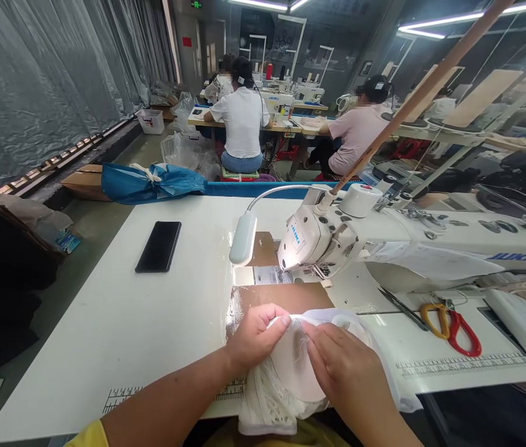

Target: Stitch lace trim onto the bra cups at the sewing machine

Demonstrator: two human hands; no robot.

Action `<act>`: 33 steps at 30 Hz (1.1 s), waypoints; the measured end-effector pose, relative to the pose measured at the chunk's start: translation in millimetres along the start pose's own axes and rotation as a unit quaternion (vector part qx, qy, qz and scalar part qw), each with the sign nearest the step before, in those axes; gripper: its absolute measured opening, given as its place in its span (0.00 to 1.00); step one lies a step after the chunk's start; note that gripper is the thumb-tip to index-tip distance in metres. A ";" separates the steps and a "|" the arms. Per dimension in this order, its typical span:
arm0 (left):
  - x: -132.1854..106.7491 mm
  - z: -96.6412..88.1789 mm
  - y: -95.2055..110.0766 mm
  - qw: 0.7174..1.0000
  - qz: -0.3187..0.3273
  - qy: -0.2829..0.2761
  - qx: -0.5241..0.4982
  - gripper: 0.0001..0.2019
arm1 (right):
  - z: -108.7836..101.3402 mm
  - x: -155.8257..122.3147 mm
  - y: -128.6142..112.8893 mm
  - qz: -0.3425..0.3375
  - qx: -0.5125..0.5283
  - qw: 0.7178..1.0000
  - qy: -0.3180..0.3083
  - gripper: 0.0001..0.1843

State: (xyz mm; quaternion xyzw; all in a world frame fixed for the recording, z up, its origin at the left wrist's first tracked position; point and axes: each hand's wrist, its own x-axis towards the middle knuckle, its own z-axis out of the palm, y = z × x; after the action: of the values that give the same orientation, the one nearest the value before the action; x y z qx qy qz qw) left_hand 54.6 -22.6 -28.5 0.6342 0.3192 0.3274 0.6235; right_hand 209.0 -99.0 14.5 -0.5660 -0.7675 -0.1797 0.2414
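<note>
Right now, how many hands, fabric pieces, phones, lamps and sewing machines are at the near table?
Hands: 2, left hand, right hand, both with a grip on the white lace fabric
Fabric pieces: 1
Phones: 1, black phone
Lamps: 1, gooseneck lamp
Machines: 1, sewing machine
Total: 6

Both hands grip a white lace garment point(285, 372) at the near edge of the surface point(118, 323): left hand point(256, 335) pinches its upper hem, right hand point(341, 363) rests on top. Sewing machine point(337, 239) stands just behind. Phone point(158, 246) lies well left; scissors point(451, 323) lie right.
</note>
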 end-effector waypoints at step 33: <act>-34.0 35.0 48.5 0.739 0.560 0.109 0.359 0.13 | -47.4 -40.0 -37.8 0.305 0.404 0.859 0.082 0.12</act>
State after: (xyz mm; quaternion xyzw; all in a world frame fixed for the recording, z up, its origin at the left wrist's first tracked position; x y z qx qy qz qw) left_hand 63.1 -71.6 19.2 0.8356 0.0662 0.5451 0.0148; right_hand 190.5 -167.5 30.3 -0.6075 -0.5394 0.1829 0.5536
